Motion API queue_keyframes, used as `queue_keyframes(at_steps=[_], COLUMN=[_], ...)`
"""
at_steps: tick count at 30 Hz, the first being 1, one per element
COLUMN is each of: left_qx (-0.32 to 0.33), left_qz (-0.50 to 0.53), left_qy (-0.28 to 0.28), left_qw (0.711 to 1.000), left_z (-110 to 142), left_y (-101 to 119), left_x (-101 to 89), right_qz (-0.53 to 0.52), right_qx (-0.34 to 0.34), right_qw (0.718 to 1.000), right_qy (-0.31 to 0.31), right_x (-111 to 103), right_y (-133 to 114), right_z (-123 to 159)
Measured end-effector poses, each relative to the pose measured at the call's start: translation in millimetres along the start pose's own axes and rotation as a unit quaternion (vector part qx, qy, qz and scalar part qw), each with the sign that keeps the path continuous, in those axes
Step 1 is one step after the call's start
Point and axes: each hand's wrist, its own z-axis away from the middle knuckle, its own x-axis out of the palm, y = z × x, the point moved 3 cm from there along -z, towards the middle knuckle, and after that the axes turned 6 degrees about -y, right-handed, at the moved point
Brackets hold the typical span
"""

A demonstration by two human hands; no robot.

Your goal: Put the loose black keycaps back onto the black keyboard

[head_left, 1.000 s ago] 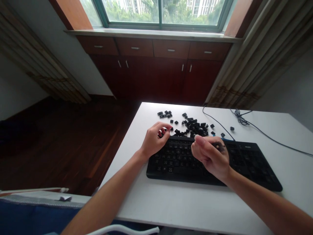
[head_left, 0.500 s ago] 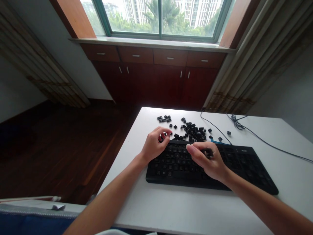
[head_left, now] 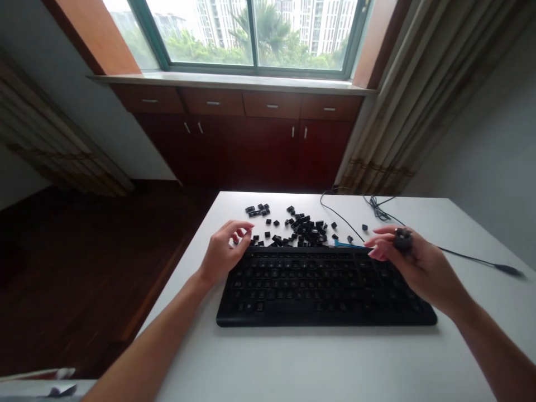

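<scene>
A black keyboard [head_left: 288, 306] lies flat on the white table, its key area showing dark, uneven positions. Beside its upper left corner is my left hand [head_left: 221, 251], thumb and forefinger curled close together; whether anything small is between them is hidden. My right hand [head_left: 427, 273] hovers over the keyboard's right end, slightly blurred, its fingers curled. A small dark round thing [head_left: 403, 240] sits against those fingers; its kind does not show clearly. Loose black keycaps [head_left: 307, 229] are heaped behind the keyboard, with a smaller group [head_left: 257, 211] farther left.
A blue-handled brush [head_left: 345, 244] lies behind the keyboard, partly hidden by it. A black cable [head_left: 464, 256] crosses the right side of the white table [head_left: 293, 357]. Cabinets [head_left: 255, 148] stand under a window beyond the far edge.
My right hand has moved right, from the keyboard's middle to its right end, with the dark round thing still at its fingers. My left hand stays by the upper left corner. The view has shifted.
</scene>
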Motion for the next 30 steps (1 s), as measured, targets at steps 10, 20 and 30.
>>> queue_keyframes(at_steps=[10,20,30], left_qx=[-0.002,0.017,0.04], left_qz=[-0.017,-0.035,-0.033], left_qy=[0.015,0.014,-0.011], left_qw=[1.0,0.999,0.999], left_z=[2.1,3.9,4.0], left_y=[-5.0,-10.1,-9.3], left_x=[8.8,7.9,8.5], right_qz=[0.245,0.326,0.141], right_qx=[-0.06,-0.048,0.066], right_qw=[0.968,0.943,0.981], right_qy=[-0.009,-0.052,0.112], right_x=[8.7,15.8,-26.3], right_y=[40.6,33.6,17.9], right_z=[99.9,87.7,63.3])
